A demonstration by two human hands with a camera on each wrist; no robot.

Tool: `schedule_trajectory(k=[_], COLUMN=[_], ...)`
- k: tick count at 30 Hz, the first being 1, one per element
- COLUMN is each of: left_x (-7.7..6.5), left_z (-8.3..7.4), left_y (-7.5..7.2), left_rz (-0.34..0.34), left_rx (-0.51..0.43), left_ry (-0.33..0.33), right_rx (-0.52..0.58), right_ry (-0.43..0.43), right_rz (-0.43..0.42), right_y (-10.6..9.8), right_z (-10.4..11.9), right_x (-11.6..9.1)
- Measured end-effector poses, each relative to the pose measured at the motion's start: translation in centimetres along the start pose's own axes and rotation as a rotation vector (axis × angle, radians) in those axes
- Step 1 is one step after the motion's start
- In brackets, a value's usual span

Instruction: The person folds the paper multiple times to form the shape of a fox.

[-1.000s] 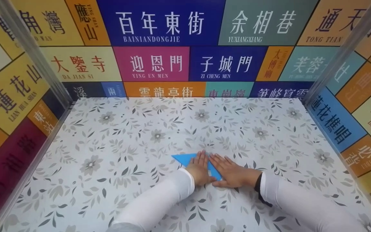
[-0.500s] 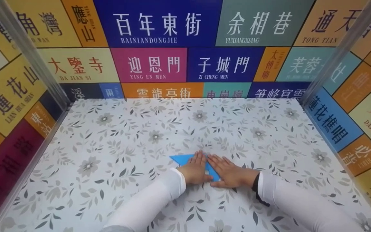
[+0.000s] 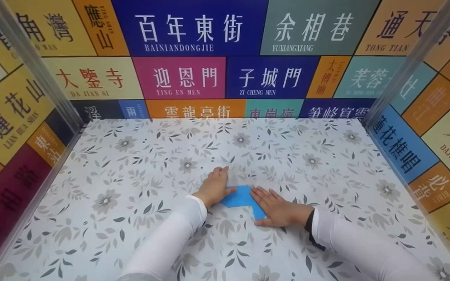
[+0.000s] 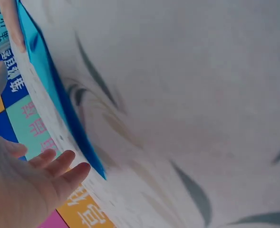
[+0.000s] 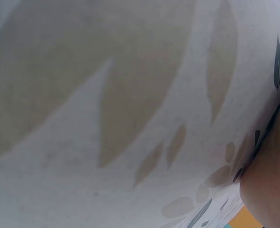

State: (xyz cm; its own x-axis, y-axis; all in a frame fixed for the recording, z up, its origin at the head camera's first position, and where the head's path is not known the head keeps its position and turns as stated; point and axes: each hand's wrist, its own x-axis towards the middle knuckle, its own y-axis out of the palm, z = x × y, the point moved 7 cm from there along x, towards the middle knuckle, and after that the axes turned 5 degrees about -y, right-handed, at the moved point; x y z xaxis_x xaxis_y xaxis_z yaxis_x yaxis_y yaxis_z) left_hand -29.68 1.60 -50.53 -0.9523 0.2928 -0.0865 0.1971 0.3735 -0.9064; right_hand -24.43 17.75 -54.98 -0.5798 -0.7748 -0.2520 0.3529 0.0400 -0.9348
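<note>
A folded sheet of blue paper (image 3: 240, 196) lies on the patterned cloth, its stepped lower edge facing the person. Flat on its right part rests my right hand (image 3: 275, 207), fingers pointing up and to the left. My left hand (image 3: 214, 186) is at the paper's left end, its thumb overlapping the blue there and covering the corner. In the left wrist view the fingers (image 4: 73, 178) are spread and loosely bent beside the raised-looking edge of the blue paper (image 4: 59, 90), nothing between them. The right wrist view shows only a bit of the right hand (image 5: 268, 175) close to the cloth.
A white cloth with grey flowers and leaves (image 3: 150, 242) covers the table. Colourful panels with Chinese lettering (image 3: 186, 78) stand behind and on both sides, with clear strips (image 3: 408, 66) at the corners.
My left hand has come off the middle of the paper and moved left to its left end, uncovering the blue and its stepped edge. My right hand has stayed flat in place.
</note>
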Motion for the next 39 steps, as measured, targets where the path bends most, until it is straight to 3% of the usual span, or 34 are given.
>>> schedule_trajectory(k=[4, 12, 20, 39], left_x=[0.2, 0.3, 0.2, 0.6], left_z=[0.5, -0.7, -1.6, -1.9], left_y=[-0.1, 0.5, 0.6, 1.0], left_rz=[-0.003, 0.1, 0.089, 0.139], left_rx=[0.031, 0.155, 0.256, 0.259], left_ry=[-0.045, -0.004, 0.007, -0.071], right_rx=[0.001, 0.016, 0.017, 0.007], right_ry=[0.006, -0.007, -0.022, 0.01], right_rz=[0.002, -0.01, -0.022, 0.012], right_y=[0.1, 0.0, -0.2, -0.4], right_z=[0.0, 0.0, 0.2, 0.4], right_x=[0.0, 0.0, -0.1, -0.1])
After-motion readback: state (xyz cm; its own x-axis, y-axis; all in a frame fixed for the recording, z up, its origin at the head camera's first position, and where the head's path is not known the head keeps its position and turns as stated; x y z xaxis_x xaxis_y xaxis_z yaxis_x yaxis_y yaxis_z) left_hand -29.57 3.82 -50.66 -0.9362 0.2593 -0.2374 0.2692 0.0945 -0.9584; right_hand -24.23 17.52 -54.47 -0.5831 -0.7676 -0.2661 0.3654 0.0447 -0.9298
